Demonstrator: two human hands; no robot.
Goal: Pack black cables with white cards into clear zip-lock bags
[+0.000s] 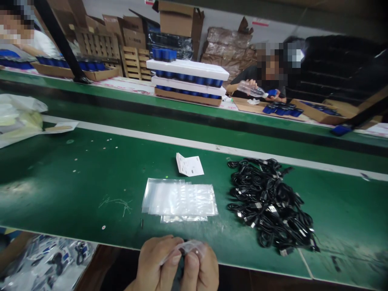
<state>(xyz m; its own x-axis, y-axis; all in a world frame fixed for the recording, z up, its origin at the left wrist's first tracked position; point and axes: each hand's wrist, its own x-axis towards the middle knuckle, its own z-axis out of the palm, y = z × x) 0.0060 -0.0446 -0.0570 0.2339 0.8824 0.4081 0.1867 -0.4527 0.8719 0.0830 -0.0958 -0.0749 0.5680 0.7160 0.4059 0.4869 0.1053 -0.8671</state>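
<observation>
Fingers (pixel 173 259) of the left hand (pixel 153 262) and the right hand (pixel 201 271) are curled closed, with the thumbs and fingertips pressed toward one another and a small clear plastic bag (pixel 190 247) pinched between them. Neither hand is open, and the two are held close together. A dark item may be enclosed in the film, but this cannot be told, as that area is largely hidden by the fingers.

The pinched bag is held on the near side of a flat stack of clear plastic bags (pixel 180 200), which is taken here as the reference point. The stack is laid on a green conveyor belt (pixel 75 190). A heap of coiled black cables with metal connectors (pixel 269 204) is placed to the right of the stack, and a folded white paper card (pixel 189 165) lies just beyond it. A clear bag of blue-and-black packaged items (pixel 45 262) is seen near and to the left of the stack. Far beyond the stack, a clear plastic bottle (pixel 251 89) is held by a co-worker (pixel 248 79).

For film this thin, a firm pinch kept at the bag's edge is judged best, so that slipping and creasing are limited.
</observation>
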